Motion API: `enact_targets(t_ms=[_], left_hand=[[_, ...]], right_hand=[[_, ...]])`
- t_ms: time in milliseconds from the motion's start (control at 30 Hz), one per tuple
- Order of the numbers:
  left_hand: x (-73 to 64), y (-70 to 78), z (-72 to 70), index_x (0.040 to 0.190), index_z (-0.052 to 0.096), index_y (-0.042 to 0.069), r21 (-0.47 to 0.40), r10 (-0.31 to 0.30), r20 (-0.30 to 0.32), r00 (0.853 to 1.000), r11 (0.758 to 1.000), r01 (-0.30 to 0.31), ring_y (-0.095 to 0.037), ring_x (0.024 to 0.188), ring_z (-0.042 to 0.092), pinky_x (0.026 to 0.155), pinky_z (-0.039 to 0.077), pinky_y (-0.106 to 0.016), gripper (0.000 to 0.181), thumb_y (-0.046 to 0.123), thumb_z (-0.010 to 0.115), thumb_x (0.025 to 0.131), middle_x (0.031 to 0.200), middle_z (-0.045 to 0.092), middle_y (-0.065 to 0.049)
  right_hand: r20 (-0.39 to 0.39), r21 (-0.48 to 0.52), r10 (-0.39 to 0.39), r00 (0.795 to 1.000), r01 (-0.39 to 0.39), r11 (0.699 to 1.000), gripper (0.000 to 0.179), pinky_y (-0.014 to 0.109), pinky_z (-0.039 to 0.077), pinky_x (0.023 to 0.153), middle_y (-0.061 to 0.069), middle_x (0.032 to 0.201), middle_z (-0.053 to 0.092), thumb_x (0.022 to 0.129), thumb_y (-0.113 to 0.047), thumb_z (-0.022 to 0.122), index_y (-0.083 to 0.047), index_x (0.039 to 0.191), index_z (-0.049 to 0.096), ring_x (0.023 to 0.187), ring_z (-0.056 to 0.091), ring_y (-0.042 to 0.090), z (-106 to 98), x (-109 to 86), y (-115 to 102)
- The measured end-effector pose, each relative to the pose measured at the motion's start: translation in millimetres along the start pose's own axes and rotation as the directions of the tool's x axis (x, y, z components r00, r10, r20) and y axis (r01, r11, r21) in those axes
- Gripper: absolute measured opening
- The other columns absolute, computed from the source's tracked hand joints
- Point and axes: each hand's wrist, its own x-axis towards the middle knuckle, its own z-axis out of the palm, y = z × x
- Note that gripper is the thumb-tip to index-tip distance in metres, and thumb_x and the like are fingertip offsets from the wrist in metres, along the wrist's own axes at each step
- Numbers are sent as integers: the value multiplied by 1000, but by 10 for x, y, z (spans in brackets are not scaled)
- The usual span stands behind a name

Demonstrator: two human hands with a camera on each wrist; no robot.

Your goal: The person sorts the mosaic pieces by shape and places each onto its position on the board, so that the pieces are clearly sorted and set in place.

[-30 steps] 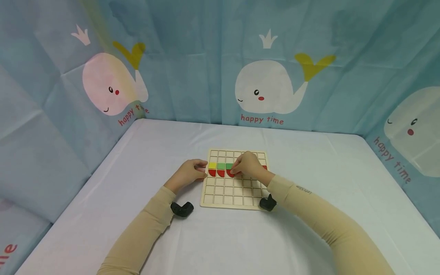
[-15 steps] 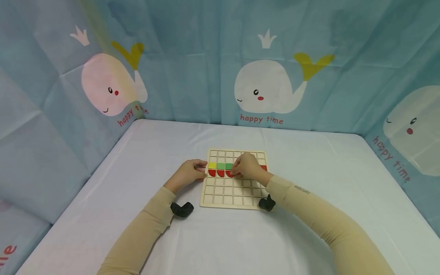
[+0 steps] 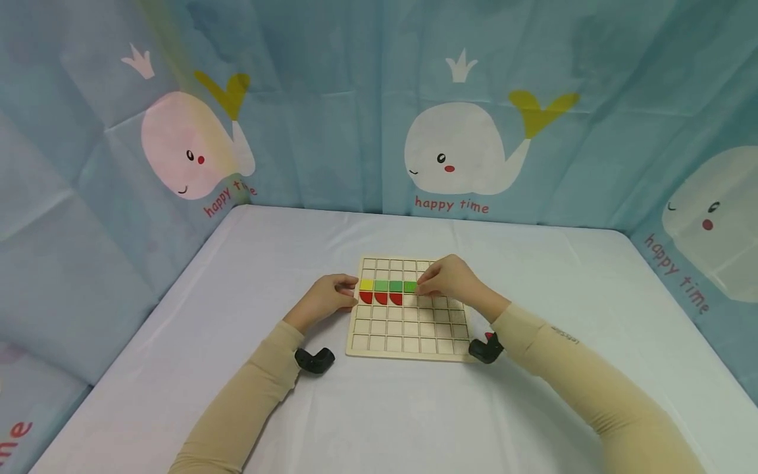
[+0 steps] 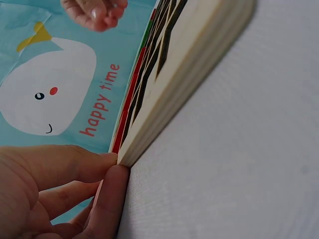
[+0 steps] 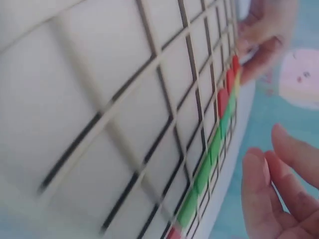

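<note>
My left hand (image 3: pixel 322 299) pinches the left edge of a wooden grid board (image 3: pixel 393 329) between thumb and fingers, as the left wrist view (image 4: pixel 60 194) also shows. My right hand (image 3: pixel 456 283) hovers over the board's right half, fingers loosely bent; in the right wrist view no piece shows between the fingertips (image 5: pixel 254 159). Across one row of cells lie a yellow square (image 3: pixel 366 285) and several green squares (image 3: pixel 395 286). Just below them sit three red quarter-round pieces (image 3: pixel 381 298). The cells under my right hand are hidden in the head view.
The board lies on a white-covered table (image 3: pixel 391 408), with a blue whale-print curtain (image 3: pixel 331 131) behind and at both sides. Black wrist devices (image 3: pixel 485 349) sit at both cuffs. A small red spot (image 3: pixel 489 336) shows beside the right one.
My right hand has left the third red quarter-round piece and moved to the right, uncovering that piece and another green square. My left hand stays at the board's edge.
</note>
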Motion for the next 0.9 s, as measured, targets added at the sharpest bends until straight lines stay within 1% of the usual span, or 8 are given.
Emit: enact_targets(t_ms=[67, 133, 267, 400, 567, 767, 900], left_hand=[[-2, 1, 0, 137, 57, 5, -5, -4, 1, 1000, 1000, 4, -16, 93, 60, 76, 58, -22, 52, 7, 70, 87, 119, 62, -13], [1, -7, 0, 137, 57, 4, -8, -1, 4, 1000, 1000, 1, -16, 93, 60, 76, 58, -22, 52, 6, 69, 87, 120, 62, -13], [18, -27, 3, 138, 55, 2, -15, 14, 11, 1000, 1000, -14, -17, 94, 62, 77, 59, -23, 52, 5, 68, 88, 125, 61, -16], [37, -38, 4, 139, 55, 1, -18, 24, 12, 1000, 1000, -23, -17, 96, 63, 77, 60, -25, 53, 4, 68, 88, 129, 60, -17], [38, -33, 2, 139, 55, 1, -11, 25, 8, 1000, 1000, -25, -17, 94, 63, 77, 60, -25, 53, 4, 68, 87, 129, 60, -17], [31, -17, 0, 139, 55, 2, -13, 6, 10, 1000, 1000, -6, -16, 94, 62, 77, 60, -24, 53, 4, 68, 87, 128, 60, -16], [32, -22, 2, 139, 55, 2, -9, 10, 9, 1000, 1000, -10, -16, 93, 62, 76, 60, -23, 53, 4, 68, 87, 127, 60, -16]], right_hand=[[4, 25, 19, 1000, -19, 999, 18, 35, 62, 81, 14, 103, 75, 87, -13, 76, 1, 98, 75, 87, 74, 24, -100, -76, 66], [7, 27, 33, 999, -34, 999, 19, 37, 62, 84, 13, 101, 75, 87, -14, 76, 1, 99, 75, 87, 74, 24, -187, -163, 131], [-12, -23, 81, 997, -81, 996, 22, 36, 60, 85, 6, 97, 77, 84, -19, 79, -4, 99, 76, 85, 73, 21, -330, -313, 265], [-23, -63, 107, 994, -108, 992, 25, 35, 59, 85, 1, 94, 76, 83, -21, 81, -5, 102, 76, 83, 70, 13, -432, -428, 387], [-17, -74, 116, 993, -117, 990, 25, 34, 60, 83, 2, 91, 77, 84, -20, 80, -4, 102, 76, 82, 67, 11, -509, -542, 518], [10, -100, 129, 992, -127, 987, 25, 34, 59, 83, 3, 99, 77, 84, -20, 79, -6, 105, 76, 86, 66, 12, -558, -645, 654], [26, -129, 143, 989, -139, 982, 27, 36, 58, 87, 4, 103, 76, 83, -23, 80, -8, 105, 77, 91, 65, 15, -575, -679, 729]])
